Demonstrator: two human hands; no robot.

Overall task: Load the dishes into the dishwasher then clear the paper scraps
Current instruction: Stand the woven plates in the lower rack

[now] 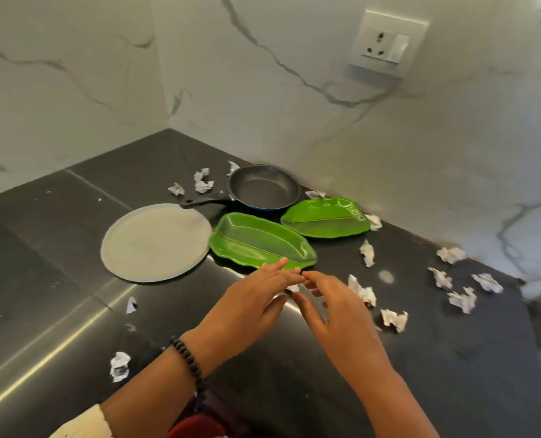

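White marble-veined walls meet in a corner behind the dark polished worktop (pixel 73 222), with a white wall socket (pixel 386 45) on the right wall. Four dishes sit grouped near that corner, none holding food: a round grey flat plate (pixel 155 241), a small black frying pan (pixel 262 186) with its handle over the plate's rim, a near green leaf-shaped dish (pixel 259 241) and a far green leaf-shaped dish (pixel 326 221). Crumpled white paper scraps (pixel 458 298) lie scattered around them, thickest toward the worktop's right edge. Both hands hover over the near dish's front edge, fingertips nearly meeting: left hand (pixel 250 305) and right hand (pixel 335 311) each show a released grip, fingers loosely extended.
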